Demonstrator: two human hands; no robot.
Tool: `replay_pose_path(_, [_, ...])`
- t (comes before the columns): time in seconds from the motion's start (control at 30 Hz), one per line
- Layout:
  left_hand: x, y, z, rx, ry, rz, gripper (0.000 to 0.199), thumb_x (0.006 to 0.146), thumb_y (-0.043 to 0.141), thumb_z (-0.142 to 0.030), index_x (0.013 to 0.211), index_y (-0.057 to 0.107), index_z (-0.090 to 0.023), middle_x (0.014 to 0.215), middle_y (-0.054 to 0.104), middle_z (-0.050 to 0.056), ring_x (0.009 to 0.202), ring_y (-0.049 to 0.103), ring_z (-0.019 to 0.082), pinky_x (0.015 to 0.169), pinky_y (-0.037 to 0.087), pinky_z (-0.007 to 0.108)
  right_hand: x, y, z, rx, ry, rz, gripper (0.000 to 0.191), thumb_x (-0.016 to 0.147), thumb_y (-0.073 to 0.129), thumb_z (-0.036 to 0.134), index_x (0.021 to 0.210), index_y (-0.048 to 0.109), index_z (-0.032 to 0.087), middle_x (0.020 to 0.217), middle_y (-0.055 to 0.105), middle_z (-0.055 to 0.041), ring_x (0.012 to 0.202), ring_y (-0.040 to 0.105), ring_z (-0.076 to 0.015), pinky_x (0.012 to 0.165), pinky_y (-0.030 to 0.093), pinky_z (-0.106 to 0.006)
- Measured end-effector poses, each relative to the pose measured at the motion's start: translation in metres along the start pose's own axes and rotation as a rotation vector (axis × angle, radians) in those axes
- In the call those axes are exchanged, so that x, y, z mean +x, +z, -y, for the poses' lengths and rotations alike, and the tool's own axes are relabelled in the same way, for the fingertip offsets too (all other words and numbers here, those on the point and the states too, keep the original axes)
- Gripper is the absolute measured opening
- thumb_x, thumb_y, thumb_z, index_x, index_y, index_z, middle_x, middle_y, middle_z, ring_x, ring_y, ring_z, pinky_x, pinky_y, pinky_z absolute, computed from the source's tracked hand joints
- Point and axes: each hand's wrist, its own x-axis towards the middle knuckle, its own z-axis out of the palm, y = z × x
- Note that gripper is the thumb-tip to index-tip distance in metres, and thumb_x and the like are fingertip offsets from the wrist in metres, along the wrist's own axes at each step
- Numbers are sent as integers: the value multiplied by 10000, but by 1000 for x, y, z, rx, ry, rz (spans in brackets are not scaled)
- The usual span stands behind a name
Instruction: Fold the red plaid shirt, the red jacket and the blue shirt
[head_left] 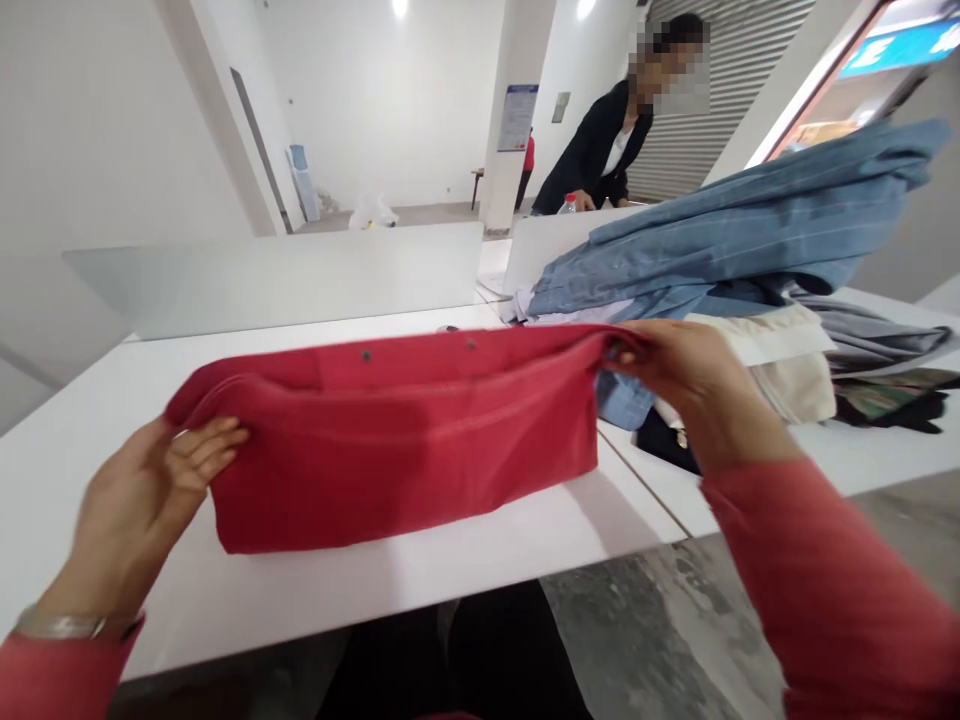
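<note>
Red cloth: folded length (405, 450), stretched between both hands over the near part of the white table (300, 610); two small dark dots on its back upper edge. Cannot tell if the lower edge touches the tabletop.
Left hand: (146, 490) gripping the cloth's upper left corner, fingers across the front; metal band (64, 626) at the wrist.
Right hand: (686, 370) pinching the upper right corner, fingers curled in.
Pile: right of the cloth — blue checked garment (735, 235) on top, cream piece (799, 385) and grey piece (877, 335) below, black piece (664, 440) near the seam.
Sign: blue (911, 50), upper right; one white letter, perhaps Z, the rest cut off.
Notice: on the pillar (517, 118), blue heading, print too small to read.
Panel: low, frosted (315, 280), along the far edge.
Beyond: person in dark jacket (592, 150), leaning — red-capped bottle (570, 203) by one hand.
</note>
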Motion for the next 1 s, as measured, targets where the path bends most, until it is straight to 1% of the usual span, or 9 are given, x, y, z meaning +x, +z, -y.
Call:
replay_pose_path(0.07, [33, 22, 10, -161, -104, 38, 412, 827, 358, -281, 1150, 394, -29, 1104, 517, 166, 941, 554, 192, 859, 455, 285, 34, 32, 4, -43, 70, 48, 673, 922, 240, 363, 1516, 205, 48, 747, 398, 8, 762, 335, 213, 1002, 453, -65])
replay_pose_path(0.17, [73, 38, 34, -14, -262, 135, 388, 823, 427, -255, 1122, 400, -11, 1021, 534, 211, 849, 582, 211, 802, 469, 290, 70, 72, -11, -118, 166, 67, 614, 908, 237, 217, 1495, 269, 40, 756, 408, -1, 790, 352, 208, 1025, 448, -92])
replay_pose_path(0.27, [86, 40, 45, 91, -259, 186, 520, 779, 519, -308, 1197, 340, -55, 1005, 541, 181, 835, 583, 201, 799, 468, 303, 84, 88, -26, -185, 178, 64, 581, 922, 216, 282, 1442, 357, 65, 874, 445, -36, 840, 382, 173, 998, 450, -141])
replay_pose_path(0.37, [74, 44, 38, 405, -40, 111, 638, 782, 477, -451, 1294, 230, -162, 1037, 541, 110, 881, 559, 203, 834, 440, 380, 77, 84, -24, -246, 97, -6, 617, 906, 273, 446, 1454, 353, 175, 1064, 425, -43, 959, 393, 128, 1076, 390, -256])
replay_pose_path(0.43, [60, 53, 32, 730, 221, 135, 581, 802, 398, -484, 1293, 266, -204, 1117, 508, 74, 975, 510, 214, 893, 387, 412, 66, 83, -17, -362, -81, -86, 646, 866, 360, 458, 1470, 334, 233, 1193, 357, -34, 1100, 354, 92, 1174, 307, -288])
replay_pose_path(0.53, [47, 71, 38, 1080, 659, 418, 550, 825, 275, -497, 1262, 380, -180, 1299, 357, 49, 1191, 319, 231, 994, 270, 410, 49, 96, -18, -713, -555, -139, 638, 849, 399, 433, 1452, 394, 225, 1318, 203, -49, 1304, 187, -30, 1250, 187, -319])
replay_pose_path(0.63, [52, 83, 58, 1367, 751, 605, 607, 839, 158, -549, 1317, 338, -222, 1402, 149, -29, 1297, 39, 238, 1028, 124, 480, 44, 115, -37, -1089, -792, -51, 619, 889, 312, 511, 1469, 361, 300, 1365, 56, -32, 1351, 9, -175, 1165, 121, -450])
replay_pose_path(0.8, [77, 76, 88, 1611, 521, 588, 646, 830, 63, -557, 1385, 161, -240, 1410, 74, -74, 1301, -24, 215, 1030, 59, 477, 63, 121, -73, -1397, -524, 98, 627, 935, 149, 544, 1529, 194, 350, 1369, -63, 1, 1352, -37, -172, 1145, 98, -472])
replay_pose_path(1.0, [84, 67, 99, 1664, 517, 524, 656, 818, 56, -547, 1389, 140, -236, 1410, 45, -88, 1302, -30, 193, 1042, 45, 425, 73, 118, -81, -1329, -414, 135, 658, 939, 90, 566, 1551, 145, 330, 1369, -54, -19, 1366, -27, -137, 1164, 83, -465])
